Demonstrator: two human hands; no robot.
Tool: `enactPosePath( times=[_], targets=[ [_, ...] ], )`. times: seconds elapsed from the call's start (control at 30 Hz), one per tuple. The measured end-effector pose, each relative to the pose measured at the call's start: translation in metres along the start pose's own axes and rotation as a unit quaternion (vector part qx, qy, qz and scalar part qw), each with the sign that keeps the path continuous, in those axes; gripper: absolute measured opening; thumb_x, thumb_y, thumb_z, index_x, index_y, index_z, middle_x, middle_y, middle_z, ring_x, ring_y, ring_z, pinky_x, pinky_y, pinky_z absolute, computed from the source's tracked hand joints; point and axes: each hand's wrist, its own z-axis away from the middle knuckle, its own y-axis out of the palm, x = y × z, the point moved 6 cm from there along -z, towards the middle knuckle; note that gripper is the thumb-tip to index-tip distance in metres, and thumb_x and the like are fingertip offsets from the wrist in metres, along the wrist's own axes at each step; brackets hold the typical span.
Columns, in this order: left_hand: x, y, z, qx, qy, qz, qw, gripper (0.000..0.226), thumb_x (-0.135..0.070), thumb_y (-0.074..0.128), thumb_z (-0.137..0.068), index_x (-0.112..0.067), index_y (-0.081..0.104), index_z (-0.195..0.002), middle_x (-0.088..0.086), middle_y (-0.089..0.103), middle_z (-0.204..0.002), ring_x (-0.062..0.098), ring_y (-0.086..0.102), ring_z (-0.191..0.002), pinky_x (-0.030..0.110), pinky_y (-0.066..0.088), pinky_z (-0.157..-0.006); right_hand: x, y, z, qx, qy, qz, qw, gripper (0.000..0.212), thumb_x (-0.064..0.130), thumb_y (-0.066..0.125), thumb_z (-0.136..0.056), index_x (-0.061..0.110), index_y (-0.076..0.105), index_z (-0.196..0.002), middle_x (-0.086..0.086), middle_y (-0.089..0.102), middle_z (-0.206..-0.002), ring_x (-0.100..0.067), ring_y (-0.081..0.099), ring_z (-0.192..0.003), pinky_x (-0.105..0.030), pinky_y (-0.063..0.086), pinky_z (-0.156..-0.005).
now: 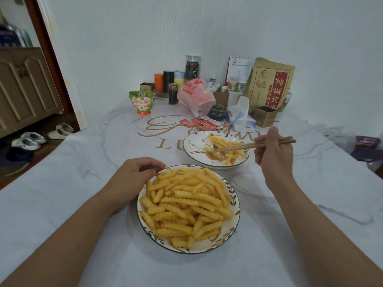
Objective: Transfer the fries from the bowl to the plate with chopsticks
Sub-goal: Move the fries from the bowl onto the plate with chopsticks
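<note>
A white bowl [232, 230] with a leaf pattern stands in front of me, heaped with crinkle-cut fries [186, 206]. My left hand [134, 179] rests at its far left rim, fingers curled against the edge. Behind it to the right stands the matching plate [192, 141], with several fries [223, 146] on it. My right hand [271, 154] grips a pair of wooden chopsticks [255, 145]. Their tips reach over the plate and touch a fry near its middle.
Red sauce packets [205, 123] lie just beyond the plate. A tissue pack [241, 119], a brown paper bag [269, 85], a small box [266, 116], jars, a plastic bag [196, 96] and a flowered cup [142, 102] crowd the table's far end.
</note>
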Motion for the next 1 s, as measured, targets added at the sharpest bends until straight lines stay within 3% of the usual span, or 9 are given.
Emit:
enactPosePath(
  times=[0.13,0.2,0.27,0.6,0.73,0.83,1.0],
  targets=[
    [0.0,0.0,0.0,0.0,-0.001,0.003,1.0,0.036,-0.004,0.054,-0.102,-0.026,0.082,-0.098,-0.016,0.079,-0.098,-0.001,0.071,-0.093,0.021,0.055,-0.083,0.006,-0.018,-0.007,-0.026,0.06,-0.154,0.986,0.06,0.044,0.04,-0.108,0.008,0.065,-0.067,-0.004,0.051,-0.052,-0.014,0.043,-0.046,-0.024,0.032,-0.042],
    [0.0,0.0,0.0,-0.001,0.0,0.004,1.0,0.036,-0.003,0.054,-0.101,-0.026,0.082,-0.098,-0.015,0.079,-0.099,-0.001,0.072,-0.093,0.022,0.055,-0.084,0.011,-0.021,-0.01,0.004,0.088,-0.242,0.966,0.062,0.043,0.041,-0.108,0.008,0.063,-0.062,-0.004,0.049,-0.056,-0.014,0.041,-0.049,-0.023,0.027,-0.042],
    [0.0,0.0,0.0,-0.002,-0.002,0.01,1.0,0.036,-0.002,0.054,-0.101,-0.025,0.082,-0.099,-0.014,0.079,-0.099,-0.002,0.072,-0.094,0.021,0.055,-0.084,0.016,-0.019,-0.009,0.046,0.099,-0.26,0.959,0.061,0.042,0.042,-0.107,0.009,0.063,-0.061,-0.005,0.047,-0.06,-0.013,0.039,-0.051,-0.024,0.023,-0.044],
    [-0.002,0.0,0.001,0.003,0.007,0.002,1.0,0.035,-0.002,0.054,-0.101,-0.024,0.081,-0.1,-0.02,0.077,-0.098,-0.006,0.07,-0.092,0.014,0.052,-0.078,0.014,0.007,0.008,0.158,0.097,-0.161,0.969,0.06,0.042,0.044,-0.105,0.014,0.068,-0.058,-0.006,0.05,-0.063,-0.013,0.041,-0.05,-0.024,0.024,-0.043],
    [-0.001,0.0,0.001,0.001,0.005,0.007,1.0,0.035,-0.002,0.054,-0.101,-0.024,0.081,-0.1,-0.019,0.078,-0.098,-0.006,0.07,-0.093,0.015,0.052,-0.081,0.017,-0.011,-0.002,0.072,0.064,-0.156,0.983,0.056,0.037,0.046,-0.107,0.013,0.071,-0.062,-0.005,0.05,-0.058,-0.013,0.041,-0.05,-0.024,0.027,-0.043],
    [-0.001,0.0,0.0,0.002,0.004,0.0,1.0,0.036,-0.003,0.054,-0.101,-0.026,0.082,-0.099,-0.019,0.078,-0.098,-0.004,0.07,-0.094,0.018,0.053,-0.082,0.02,-0.027,-0.008,-0.01,-0.016,-0.042,0.999,0.046,0.033,0.048,-0.106,0.015,0.07,-0.071,0.002,0.054,-0.056,-0.011,0.046,-0.052,-0.021,0.035,-0.044],
    [-0.001,0.0,0.001,0.002,0.004,-0.003,1.0,0.036,-0.003,0.054,-0.102,-0.025,0.082,-0.099,-0.017,0.078,-0.097,-0.002,0.071,-0.094,0.015,0.053,-0.078,0.02,-0.019,-0.003,0.002,-0.1,0.047,0.994,0.04,0.035,0.049,-0.106,0.013,0.07,-0.08,-0.005,0.055,-0.063,-0.013,0.05,-0.057,-0.024,0.04,-0.048]
  ],
)
